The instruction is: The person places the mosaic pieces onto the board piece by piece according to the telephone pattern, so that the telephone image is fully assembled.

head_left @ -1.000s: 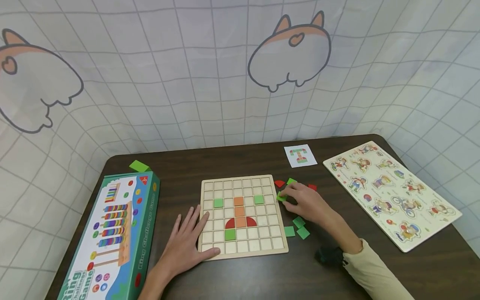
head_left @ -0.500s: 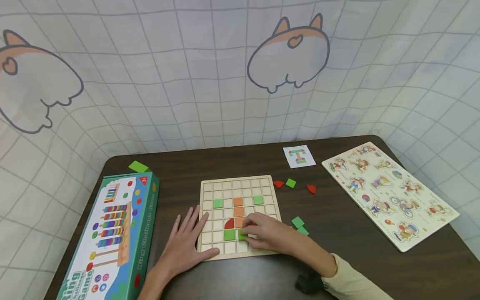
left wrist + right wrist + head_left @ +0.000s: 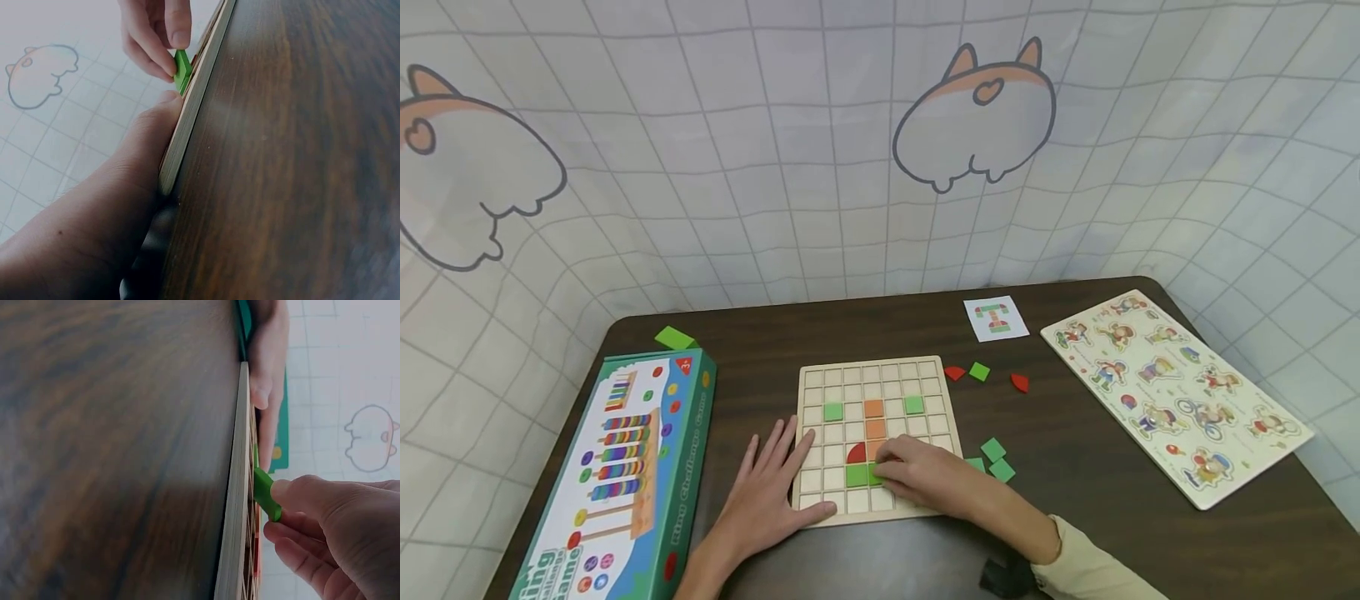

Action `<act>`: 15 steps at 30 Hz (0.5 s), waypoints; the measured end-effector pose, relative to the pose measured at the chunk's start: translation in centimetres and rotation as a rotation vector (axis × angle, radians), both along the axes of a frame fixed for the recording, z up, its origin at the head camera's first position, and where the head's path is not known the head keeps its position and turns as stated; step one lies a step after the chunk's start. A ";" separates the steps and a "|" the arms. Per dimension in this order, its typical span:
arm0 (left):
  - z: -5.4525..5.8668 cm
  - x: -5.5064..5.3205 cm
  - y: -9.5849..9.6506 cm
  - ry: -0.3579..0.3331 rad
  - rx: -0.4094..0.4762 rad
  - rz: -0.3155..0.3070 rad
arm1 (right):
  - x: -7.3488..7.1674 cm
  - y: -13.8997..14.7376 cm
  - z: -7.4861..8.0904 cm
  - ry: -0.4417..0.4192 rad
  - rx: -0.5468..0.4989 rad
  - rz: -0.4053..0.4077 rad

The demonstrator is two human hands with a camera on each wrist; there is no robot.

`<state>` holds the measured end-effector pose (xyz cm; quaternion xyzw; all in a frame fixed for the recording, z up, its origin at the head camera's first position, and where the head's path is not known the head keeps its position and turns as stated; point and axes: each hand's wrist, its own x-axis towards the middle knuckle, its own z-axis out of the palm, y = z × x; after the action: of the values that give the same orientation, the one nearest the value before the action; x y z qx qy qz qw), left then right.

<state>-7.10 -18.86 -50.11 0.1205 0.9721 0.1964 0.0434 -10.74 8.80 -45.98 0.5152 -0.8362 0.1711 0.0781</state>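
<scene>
A wooden grid board lies on the table. My left hand rests along its left edge, fingers spread and thumb at the near corner. Between thumb and fingers, my right hand pinches a green square tile. The tile is tilted with its lower edge at the grid, right beside a green tile lying in a cell. Above these are a red quarter-circle piece and a column of orange squares. Two green squares sit farther up, left and right. The right hand hides the cells beneath it.
Right of the board lie red quarter-circles, a green square and several green tiles. Behind them is a pattern card. A picture puzzle board lies far right; a ring game box stands left.
My right hand has picked up the green tile from beside the board and carried it left, down to the grid's lower middle. The left hand has stayed in place.
</scene>
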 end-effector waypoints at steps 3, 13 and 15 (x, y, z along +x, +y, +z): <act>0.1 0.0 0.0 -0.002 0.003 -0.003 | 0.1 -0.1 0.1 -0.001 0.012 -0.011; 0.1 -0.1 -0.1 0.001 -0.002 -0.002 | 0.4 -0.3 0.4 0.013 0.076 -0.044; 0.0 -0.1 -0.1 -0.004 -0.006 -0.002 | 0.4 -0.3 0.4 0.036 0.082 -0.040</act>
<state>-7.19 -18.92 -50.14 0.1211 0.9724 0.1939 0.0459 -10.31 8.52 -45.54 0.5043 -0.8510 0.1260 0.0754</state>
